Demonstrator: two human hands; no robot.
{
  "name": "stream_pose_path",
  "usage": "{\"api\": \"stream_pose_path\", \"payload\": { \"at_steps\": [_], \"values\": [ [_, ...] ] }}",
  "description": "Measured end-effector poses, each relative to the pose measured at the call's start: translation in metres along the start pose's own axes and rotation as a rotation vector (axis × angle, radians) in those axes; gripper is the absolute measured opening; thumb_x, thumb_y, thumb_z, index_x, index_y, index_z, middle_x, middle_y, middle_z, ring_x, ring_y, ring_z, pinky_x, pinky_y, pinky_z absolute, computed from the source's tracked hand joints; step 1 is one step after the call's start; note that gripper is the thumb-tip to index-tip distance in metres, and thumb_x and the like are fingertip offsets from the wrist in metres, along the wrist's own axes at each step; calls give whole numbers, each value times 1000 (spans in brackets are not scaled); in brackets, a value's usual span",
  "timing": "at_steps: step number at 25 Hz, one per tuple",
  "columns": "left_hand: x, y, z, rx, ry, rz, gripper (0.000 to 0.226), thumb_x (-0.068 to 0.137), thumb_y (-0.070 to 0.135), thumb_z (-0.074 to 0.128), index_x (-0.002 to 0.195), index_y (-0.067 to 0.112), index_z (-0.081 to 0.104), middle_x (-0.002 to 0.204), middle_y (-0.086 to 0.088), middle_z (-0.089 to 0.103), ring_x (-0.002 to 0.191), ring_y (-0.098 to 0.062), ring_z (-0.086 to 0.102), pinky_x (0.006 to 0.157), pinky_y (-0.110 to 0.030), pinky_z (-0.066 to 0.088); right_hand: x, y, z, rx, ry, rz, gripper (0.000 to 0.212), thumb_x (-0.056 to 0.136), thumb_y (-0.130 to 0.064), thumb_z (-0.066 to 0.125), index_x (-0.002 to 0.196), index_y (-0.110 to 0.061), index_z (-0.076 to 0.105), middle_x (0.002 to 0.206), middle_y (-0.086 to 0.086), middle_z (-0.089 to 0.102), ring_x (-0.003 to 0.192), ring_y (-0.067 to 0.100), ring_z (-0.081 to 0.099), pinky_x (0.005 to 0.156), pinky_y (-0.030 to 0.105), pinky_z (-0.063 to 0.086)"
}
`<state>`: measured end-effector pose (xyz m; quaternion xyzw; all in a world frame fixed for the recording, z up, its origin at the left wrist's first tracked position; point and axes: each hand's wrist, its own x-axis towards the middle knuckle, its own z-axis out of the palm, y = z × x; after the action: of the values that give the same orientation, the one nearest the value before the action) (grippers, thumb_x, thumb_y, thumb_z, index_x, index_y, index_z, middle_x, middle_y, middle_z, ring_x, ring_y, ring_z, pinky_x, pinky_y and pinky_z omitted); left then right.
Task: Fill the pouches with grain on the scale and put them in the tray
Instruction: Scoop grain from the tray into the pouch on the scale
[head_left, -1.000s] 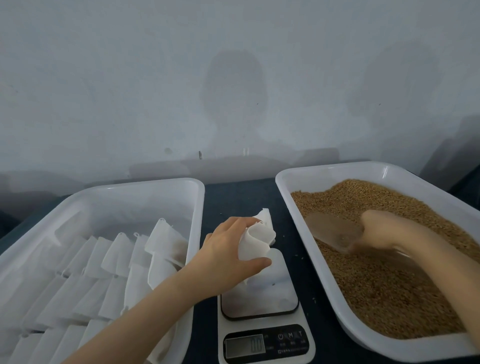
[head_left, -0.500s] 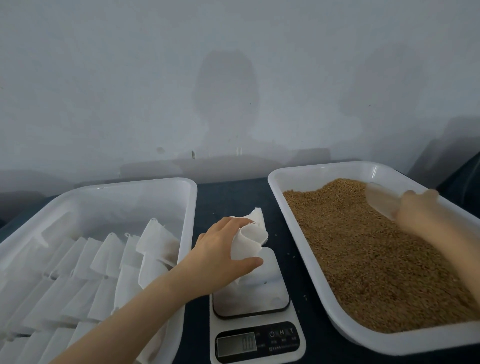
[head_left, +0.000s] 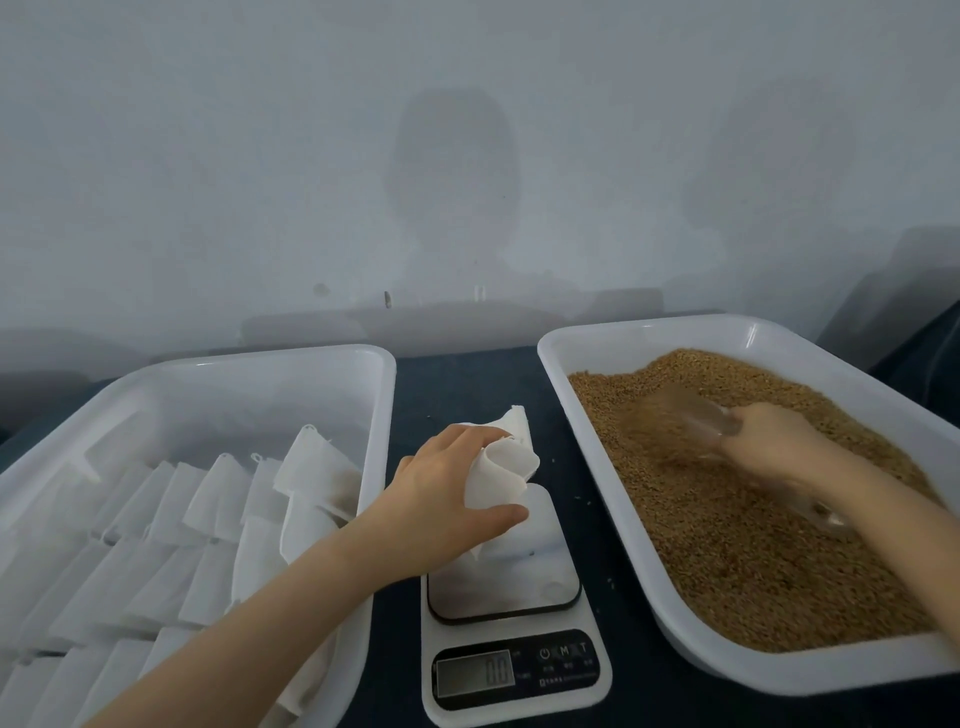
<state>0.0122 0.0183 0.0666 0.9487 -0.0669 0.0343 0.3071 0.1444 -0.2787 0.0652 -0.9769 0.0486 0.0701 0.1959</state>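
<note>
Since the earlier frame, the right hand (head_left: 769, 441) has been brought from the far end of the grain tray (head_left: 589, 467) down into the grain (head_left: 727, 561). It is blurred and clenched round a clear scoop (head_left: 696, 421). A white pouch (head_left: 506, 467) is held open on the scale (head_left: 511, 665) at the bench's (head_left: 467, 384) near edge, grasped by the left hand (head_left: 441, 499).

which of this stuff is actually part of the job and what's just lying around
In the job: left hand holding the pouch over the scale; right hand with the scoop in the grain; grain tray; left tray of stacked pouches.

Lying about: spilled grains on the dark table.
</note>
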Motion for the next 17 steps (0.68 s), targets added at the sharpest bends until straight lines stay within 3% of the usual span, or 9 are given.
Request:
{"api": "stream_pose_path", "payload": {
  "at_steps": [5,10,14,17],
  "values": [
    [0,-1,0,11,4,-4,63,80,46,70,134,37,39,133,19,41,116,-8,45,104,-39,41,-14,-17,8,176,-203,-72,44,91,-25,60,132,-12,51,81,4,69,49,11,60,42,18,45],
    [0,2,0,18,0,-17,63,80,45,70,134,37,38,134,18,41,116,-10,46,103,-38,42,-18,-26,26,213,-243,-160,45,90,-26,60,132,-13,50,81,4,70,45,8,57,41,16,42],
    [0,1,0,20,0,-10,62,80,45,70,132,39,38,132,20,41,114,-7,46,103,-36,41,-17,-26,22,413,-326,-68,29,88,-24,63,112,-6,61,65,4,70,45,12,59,43,21,47],
    [0,-1,1,16,-7,-12,61,79,47,70,130,41,38,130,21,41,114,-8,46,102,-36,42,-18,-26,18,667,-475,88,29,89,-18,62,109,3,57,60,9,67,48,17,60,42,25,47]
  ]
}}
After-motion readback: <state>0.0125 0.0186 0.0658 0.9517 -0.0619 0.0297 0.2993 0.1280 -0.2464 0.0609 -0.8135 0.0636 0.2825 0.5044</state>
